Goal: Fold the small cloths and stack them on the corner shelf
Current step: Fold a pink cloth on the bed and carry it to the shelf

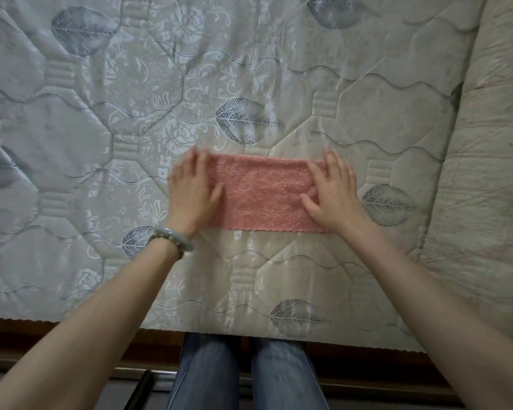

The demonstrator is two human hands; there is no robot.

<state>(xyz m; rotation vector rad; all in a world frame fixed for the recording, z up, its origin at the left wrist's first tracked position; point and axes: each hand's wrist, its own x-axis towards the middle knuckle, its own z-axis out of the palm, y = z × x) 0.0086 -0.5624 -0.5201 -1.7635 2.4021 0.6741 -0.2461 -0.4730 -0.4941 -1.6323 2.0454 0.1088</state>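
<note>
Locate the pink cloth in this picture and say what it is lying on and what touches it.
In the head view the pink cloth lies flat on the quilted mattress, near centre, with the left hand on its left end and the right hand on its right end.

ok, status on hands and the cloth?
Left hand open, flat on pink cloth, left end. Right hand open, flat on right end. Cloth lies as a strip on mattress. No shelf in view.

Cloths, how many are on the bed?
1. The pink terry cloth lies on the quilted mattress, the left hand flat on its left end and the right hand on its right end. More may lie out of view.
</note>
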